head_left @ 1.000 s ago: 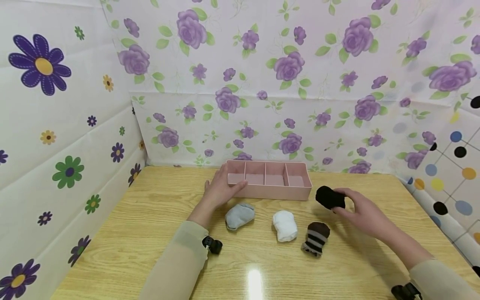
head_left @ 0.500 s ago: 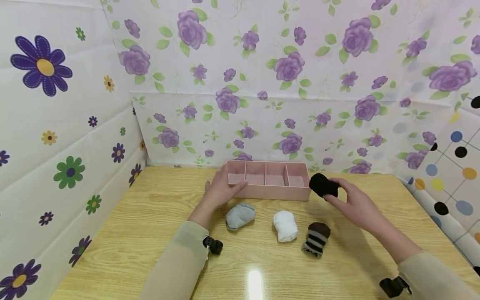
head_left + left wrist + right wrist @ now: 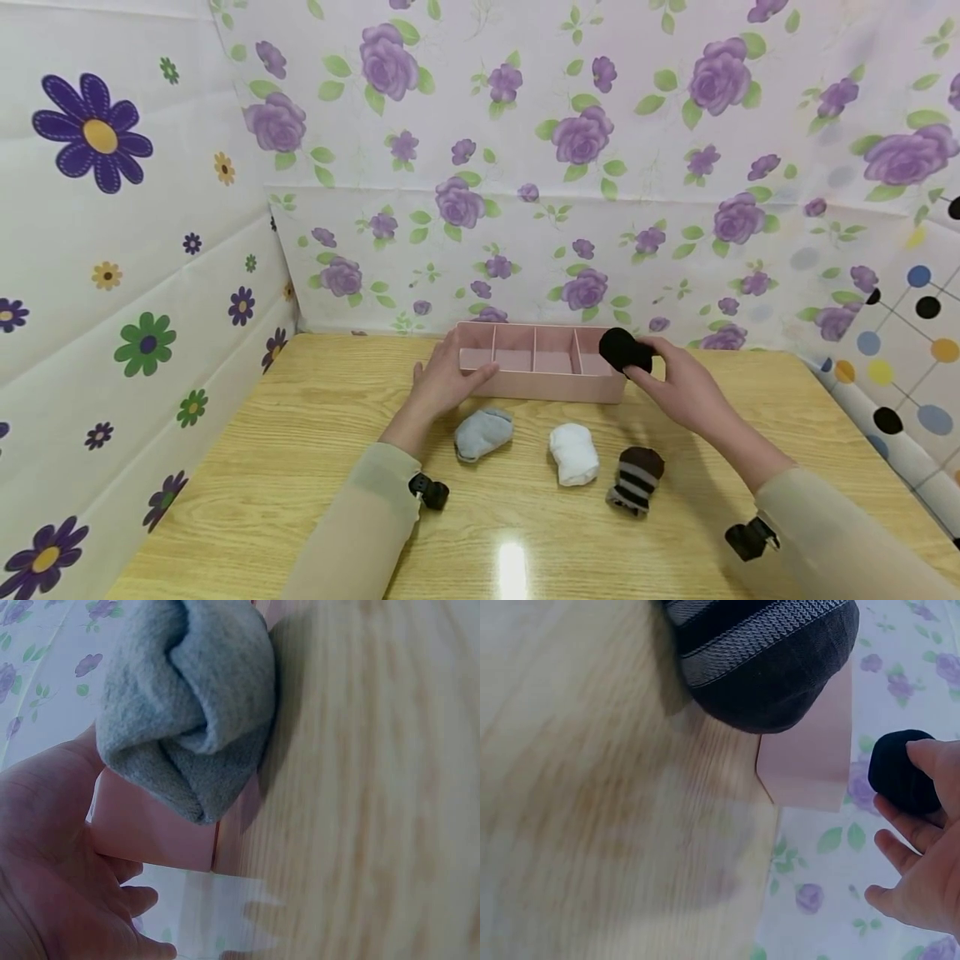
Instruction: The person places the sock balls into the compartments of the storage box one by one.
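My right hand [image 3: 686, 390] pinches a rolled black sock [image 3: 621, 350] above the right-end compartment of a pink divided box [image 3: 547, 386]. In the right wrist view that black sock [image 3: 902, 772] sits between thumb and fingertips, above table height. At the box's left end rests my left hand [image 3: 441, 379], its thumb lying across the front rim. The left wrist view shows its fingers [image 3: 139, 900] extended past the box's end wall. Before the box lie a rolled grey sock [image 3: 483, 434], a white one [image 3: 573, 454] and a brown sock with grey and black stripes [image 3: 636, 481].
The box stands toward the back of a wooden table [image 3: 300, 500]. Behind it hangs a cloth [image 3: 525, 250] printed with purple roses, and more patterned sheets close off both sides. Thin dividers split the box into a row of compartments.
My right hand has carried the black sock left and upward, from beside the box to over its right end. My left hand stays at the box, and the other socks have not moved.
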### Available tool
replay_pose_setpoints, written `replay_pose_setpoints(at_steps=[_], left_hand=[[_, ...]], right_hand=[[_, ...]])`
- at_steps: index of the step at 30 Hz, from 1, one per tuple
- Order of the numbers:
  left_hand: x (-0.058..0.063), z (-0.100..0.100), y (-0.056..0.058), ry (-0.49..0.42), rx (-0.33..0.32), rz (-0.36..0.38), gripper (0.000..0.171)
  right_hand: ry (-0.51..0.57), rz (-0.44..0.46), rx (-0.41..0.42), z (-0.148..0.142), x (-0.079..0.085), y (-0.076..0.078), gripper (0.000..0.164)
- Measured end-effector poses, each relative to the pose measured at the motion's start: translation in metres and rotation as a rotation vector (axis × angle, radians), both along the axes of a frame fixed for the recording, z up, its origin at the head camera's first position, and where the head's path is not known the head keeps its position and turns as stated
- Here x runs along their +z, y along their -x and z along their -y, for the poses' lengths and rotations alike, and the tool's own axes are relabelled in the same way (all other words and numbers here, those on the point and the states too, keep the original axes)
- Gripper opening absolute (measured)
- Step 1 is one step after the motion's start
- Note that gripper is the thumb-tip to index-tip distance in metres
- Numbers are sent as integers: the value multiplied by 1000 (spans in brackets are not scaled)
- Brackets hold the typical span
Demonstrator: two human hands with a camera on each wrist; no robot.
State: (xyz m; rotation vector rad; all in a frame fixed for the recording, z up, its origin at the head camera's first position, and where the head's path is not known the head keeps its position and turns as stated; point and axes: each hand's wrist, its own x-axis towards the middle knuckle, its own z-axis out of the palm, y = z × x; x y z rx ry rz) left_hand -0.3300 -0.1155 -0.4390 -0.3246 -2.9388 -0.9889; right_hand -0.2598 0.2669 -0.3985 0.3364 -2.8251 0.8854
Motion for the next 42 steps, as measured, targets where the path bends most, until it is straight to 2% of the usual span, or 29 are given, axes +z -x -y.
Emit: replay_pose_setpoints(at_steps=[11, 22, 28, 33, 42], left_hand=[[-1, -1, 0, -13, 3, 1, 108], [0, 0, -1, -7, 0, 1, 109], [-3, 0, 3, -18, -2, 1, 110], [-3, -1, 1, -18, 4, -2, 108], [-1, 0, 1, -10, 8, -9, 108]], right_hand=[[-8, 28, -49, 16, -1, 26, 65], [-43, 21, -88, 25, -6, 44, 62], [-64, 25, -106, 33, -5, 47, 59], [-83, 14, -125, 38, -5, 50, 58], [-91, 48, -98, 42, -2, 49, 77]])
